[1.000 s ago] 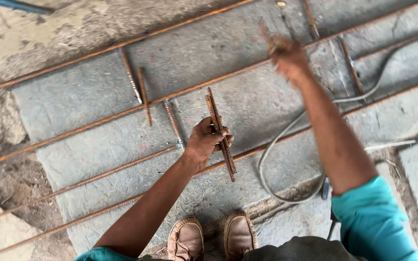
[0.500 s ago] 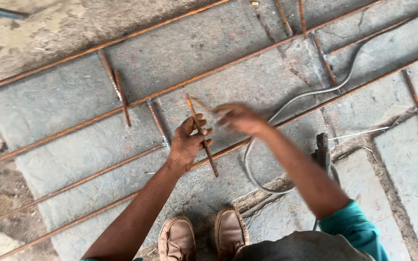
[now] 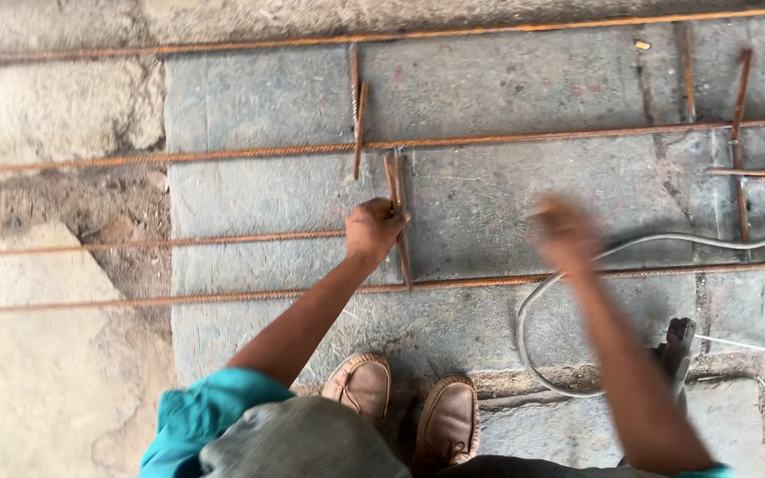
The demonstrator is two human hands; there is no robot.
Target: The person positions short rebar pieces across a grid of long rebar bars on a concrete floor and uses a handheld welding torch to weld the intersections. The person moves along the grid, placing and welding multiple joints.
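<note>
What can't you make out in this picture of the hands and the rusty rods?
- Right hand, head view: motion blur hides its fingers and whether it holds anything.
- Short rods in the left hand: the grip covers their middle; count unclear.
- Grey cable: cut off at the right edge.

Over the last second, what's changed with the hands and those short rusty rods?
The right hand drew back from its far reach toward the short rods and now hovers blurred to their right, apparently empty. The view also swung, so the long bars now run level. The left hand kept its fingers closed on the short rods, and the grey cable stayed on the slab.
</note>
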